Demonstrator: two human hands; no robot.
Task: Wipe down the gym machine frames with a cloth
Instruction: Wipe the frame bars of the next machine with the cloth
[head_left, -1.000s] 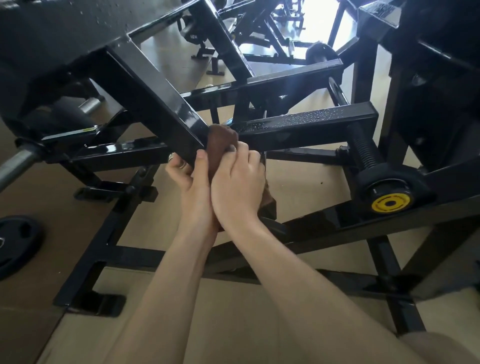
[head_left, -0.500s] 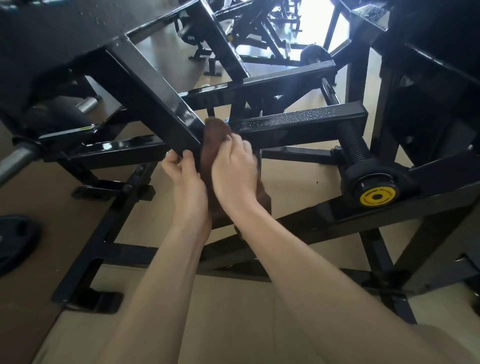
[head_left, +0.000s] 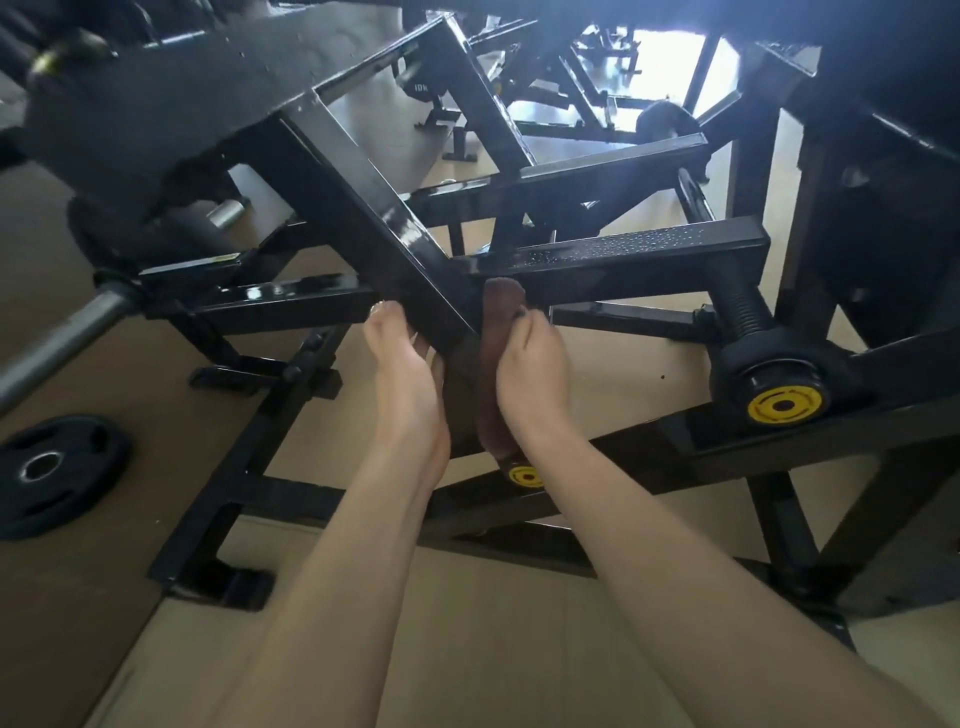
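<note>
both hands are up at the low end of a slanting black frame beam (head_left: 363, 208), where it meets a flat, water-beaded crossbar (head_left: 623, 249). the right hand (head_left: 535, 369) grips a brown cloth (head_left: 496, 322) in curled fingers; the cloth bunches just above its fingertips, pressed against the underside of the joint, and the rest hangs down along the inner side of the hand, between the two wrists, its lower end reaching a small yellow cap (head_left: 524, 475) on the beam below. the left hand (head_left: 405, 374) lies just beside the cloth on the other side, fingers reaching up along the beam's lower edge with the tips curling over it; whether it also touches the cloth cannot be told.

to the right of the right hand, a black knob with a yellow centre (head_left: 784, 405) sits at the foot of a threaded rod. far to the left of the left hand, a black weight plate (head_left: 52, 467) lies flat on the tan floor (head_left: 415, 649), and a grey steel bar (head_left: 57, 343) sticks out above it.
</note>
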